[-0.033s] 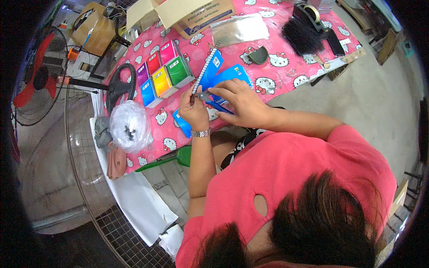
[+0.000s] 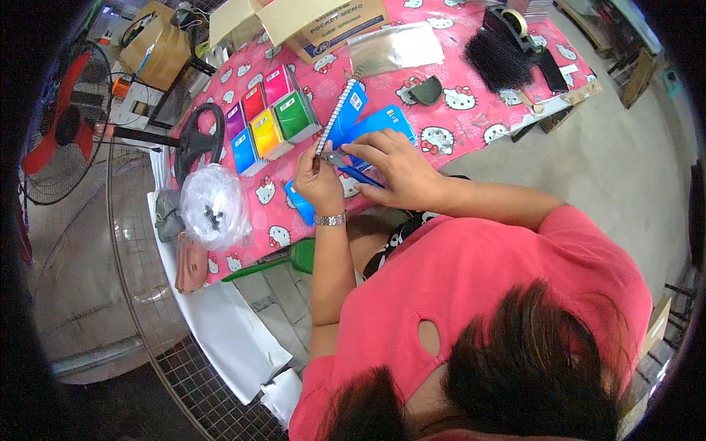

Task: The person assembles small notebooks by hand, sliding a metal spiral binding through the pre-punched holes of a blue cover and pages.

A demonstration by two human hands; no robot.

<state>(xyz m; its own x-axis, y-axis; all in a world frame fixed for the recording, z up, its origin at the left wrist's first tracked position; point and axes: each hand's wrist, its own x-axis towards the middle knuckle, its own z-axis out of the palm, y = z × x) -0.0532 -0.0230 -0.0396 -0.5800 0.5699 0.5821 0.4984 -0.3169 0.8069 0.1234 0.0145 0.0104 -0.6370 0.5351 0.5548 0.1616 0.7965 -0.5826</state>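
Pink tablecloth (image 2: 474,117) | grey floor (image 2: 618,154) | red-bladed fan (image 2: 70,126) | left hand (image 2: 320,184): blue notebook (image 2: 351,108)

Head view, one: left unit of a side-by-side fisheye pair, worn on the head. Aim: steeply downward, past the wearer's chest onto the table (image 2: 482,117). Orientation: upright, unmirrored. Range: hair (image 2: 529,353) and pink shirt (image 2: 478,272) closest, filling the lower right; left hand (image 2: 321,184) and right hand (image 2: 403,169) close by, around mid-frame; table reaching the top edge; fan (image 2: 68,126) farther off, left. Field: very wide, outlines bowed, dark rounded border at the sides.
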